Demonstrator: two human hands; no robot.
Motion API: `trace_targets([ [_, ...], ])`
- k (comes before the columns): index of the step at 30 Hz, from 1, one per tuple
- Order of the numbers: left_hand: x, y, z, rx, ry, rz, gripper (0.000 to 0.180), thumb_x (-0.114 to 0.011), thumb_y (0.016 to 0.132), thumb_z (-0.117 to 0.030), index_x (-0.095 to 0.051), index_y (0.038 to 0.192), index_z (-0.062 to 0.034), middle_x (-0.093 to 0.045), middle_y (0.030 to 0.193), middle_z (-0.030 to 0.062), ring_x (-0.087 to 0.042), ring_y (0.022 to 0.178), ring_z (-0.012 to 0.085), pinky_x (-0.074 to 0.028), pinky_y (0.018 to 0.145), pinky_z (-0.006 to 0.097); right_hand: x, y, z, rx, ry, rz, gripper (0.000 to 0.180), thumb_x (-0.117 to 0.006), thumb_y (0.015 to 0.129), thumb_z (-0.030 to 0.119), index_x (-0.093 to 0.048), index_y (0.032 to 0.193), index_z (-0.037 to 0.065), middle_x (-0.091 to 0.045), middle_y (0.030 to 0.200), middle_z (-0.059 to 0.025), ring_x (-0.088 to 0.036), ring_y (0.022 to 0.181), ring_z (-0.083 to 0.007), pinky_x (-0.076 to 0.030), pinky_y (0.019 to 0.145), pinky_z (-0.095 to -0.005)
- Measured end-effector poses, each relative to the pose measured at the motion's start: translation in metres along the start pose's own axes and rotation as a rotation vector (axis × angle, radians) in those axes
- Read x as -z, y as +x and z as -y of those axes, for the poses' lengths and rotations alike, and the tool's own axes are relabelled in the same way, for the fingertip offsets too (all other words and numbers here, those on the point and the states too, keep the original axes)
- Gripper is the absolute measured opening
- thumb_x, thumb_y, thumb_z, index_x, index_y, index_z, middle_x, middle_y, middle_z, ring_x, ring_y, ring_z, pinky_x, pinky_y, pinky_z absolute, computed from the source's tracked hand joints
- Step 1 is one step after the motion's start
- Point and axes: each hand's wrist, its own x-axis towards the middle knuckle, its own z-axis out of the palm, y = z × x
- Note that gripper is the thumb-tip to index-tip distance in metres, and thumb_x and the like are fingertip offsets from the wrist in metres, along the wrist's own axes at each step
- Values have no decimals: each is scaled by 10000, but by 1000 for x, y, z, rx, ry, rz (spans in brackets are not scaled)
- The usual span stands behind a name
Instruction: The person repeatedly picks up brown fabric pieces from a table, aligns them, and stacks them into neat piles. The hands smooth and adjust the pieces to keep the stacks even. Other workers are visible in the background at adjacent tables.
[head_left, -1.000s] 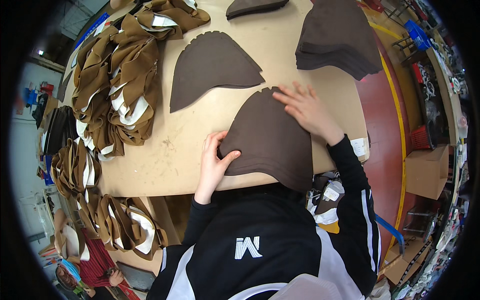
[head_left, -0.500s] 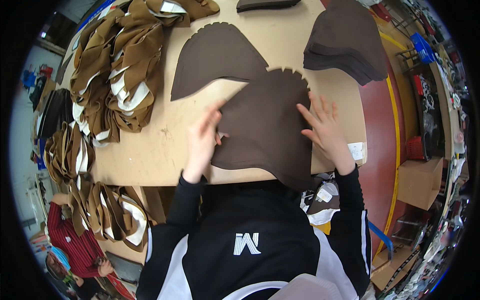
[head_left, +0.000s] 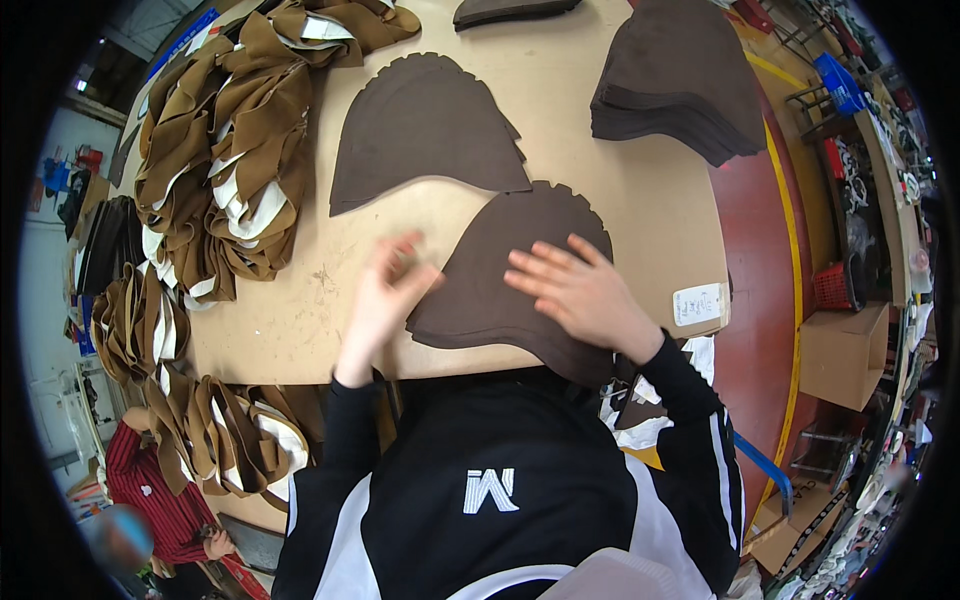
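Note:
A stack of dark brown dome-shaped fabric pieces (head_left: pixel 500 270) with notched edges lies at the near edge of the tan table (head_left: pixel 620 200). My right hand (head_left: pixel 575 290) rests flat on top of it, fingers spread. My left hand (head_left: pixel 385 295) hovers at the stack's left edge, fingers apart and blurred, holding nothing I can make out. A second dark brown piece of the same shape (head_left: pixel 420 130) lies flat just beyond.
A thick pile of dark brown pieces (head_left: pixel 680 85) sits at the far right. Heaps of tan and white fabric parts (head_left: pixel 230 150) crowd the table's left side and hang over its edge. A person in a red top (head_left: pixel 150 500) stands lower left. Cardboard box (head_left: pixel 845 355) at right.
The stack has been shifted and turned on the table. My right hand moved from its far edge onto its middle; my left hand lifted from the lower left edge.

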Motion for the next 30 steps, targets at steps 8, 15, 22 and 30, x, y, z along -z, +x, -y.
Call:
trace_targets([
  [8, -27, -11, -15, -126, 86, 23, 456, -840, 789, -146, -632, 1172, -10, -614, 988, 93, -580, 865, 233, -488, 801, 327, 11, 26, -98, -314, -269, -122, 466, -412, 1077, 354, -442, 1530, 250, -376, 1618, -39, -340, 1492, -256, -219, 1219, -539],
  [15, -20, 6, -6, -286, 123, -36, 256, -742, 906, -129, -655, 1095, 20, -651, 891, 127, -583, 756, 200, -477, 720, 300, 36, -6, -57, -308, -105, -229, 571, -487, 1043, 390, -383, 1565, 183, -340, 1633, -80, -297, 1515, -279, -208, 1219, -532],
  [22, -38, -10, -3, -76, -24, -12, 263, -686, 967, -185, -706, 1125, 25, -611, 655, 137, -529, 563, 133, -449, 574, 289, 24, 16, -45, -212, -96, -276, 834, -592, 949, 541, -357, 1542, 3, -346, 1614, -170, -313, 1506, -306, -233, 1218, -507],
  [30, -45, -14, 6, 37, -184, -75, 304, -708, 953, -135, -710, 1233, -17, -512, 605, -33, -414, 591, 24, -367, 539, 233, -8, -3, 36, 263, 229, 46, 824, -581, 945, 574, -411, 1492, -19, -374, 1588, -200, -379, 1466, -318, -307, 1197, -454],
])
